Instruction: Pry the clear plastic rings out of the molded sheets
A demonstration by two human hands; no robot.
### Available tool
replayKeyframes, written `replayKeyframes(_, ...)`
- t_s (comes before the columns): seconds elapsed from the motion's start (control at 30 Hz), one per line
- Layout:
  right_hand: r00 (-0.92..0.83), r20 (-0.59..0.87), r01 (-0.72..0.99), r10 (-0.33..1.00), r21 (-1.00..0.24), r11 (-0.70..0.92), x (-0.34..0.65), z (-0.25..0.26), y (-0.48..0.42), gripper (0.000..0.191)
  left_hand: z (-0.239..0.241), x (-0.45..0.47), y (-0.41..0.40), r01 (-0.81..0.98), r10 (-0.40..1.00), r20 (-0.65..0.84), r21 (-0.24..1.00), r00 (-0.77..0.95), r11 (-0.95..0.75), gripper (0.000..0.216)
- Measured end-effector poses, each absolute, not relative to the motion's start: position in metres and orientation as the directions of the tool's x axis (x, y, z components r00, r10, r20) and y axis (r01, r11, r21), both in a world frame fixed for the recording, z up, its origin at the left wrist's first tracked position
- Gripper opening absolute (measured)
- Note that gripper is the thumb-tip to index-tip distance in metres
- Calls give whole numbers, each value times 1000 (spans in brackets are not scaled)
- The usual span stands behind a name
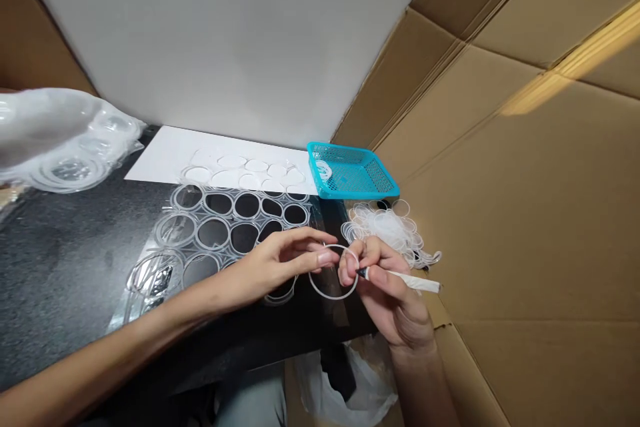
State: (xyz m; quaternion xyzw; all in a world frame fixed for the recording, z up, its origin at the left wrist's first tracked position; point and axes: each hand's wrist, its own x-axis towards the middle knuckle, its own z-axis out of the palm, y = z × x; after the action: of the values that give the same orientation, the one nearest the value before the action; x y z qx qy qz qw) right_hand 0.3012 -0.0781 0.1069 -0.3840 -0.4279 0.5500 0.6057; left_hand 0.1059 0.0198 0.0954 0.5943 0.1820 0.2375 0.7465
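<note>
A clear plastic ring (332,293) is held up just above the black table (60,267), between both my hands. My left hand (283,260) pinches its upper left edge with thumb and forefinger. My right hand (385,287) grips its right edge and also holds a thin white-wrapped tool (410,280) with a dark tip pointing at the ring. Under my left hand lies a clear plastic sheet (220,233) with several round holes cut out of it.
A heap of loose clear rings (390,227) lies right of the sheet. A turquoise mesh basket (353,173) stands behind it. White paper (165,153) carries several clear discs. Bagged plastic parts (65,140) sit at far left. Cardboard walls (525,180) close in on the right.
</note>
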Motion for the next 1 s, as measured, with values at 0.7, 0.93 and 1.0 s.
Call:
replayKeyframes(0.7,57,7,-497,998,-867,34,289,101,-103,16,105,82,-13,-187,524,-241,749,817,636,32)
replayKeyframes(0.93,24,21,-532,999,-846,31,285,105,-106,13,100,81,-18,-180,528,-261,744,808,643,30)
replayKeyframes(1.0,32,12,-513,999,-858,27,284,105,-107,16,100,81,-19,-175,531,-266,749,805,639,31)
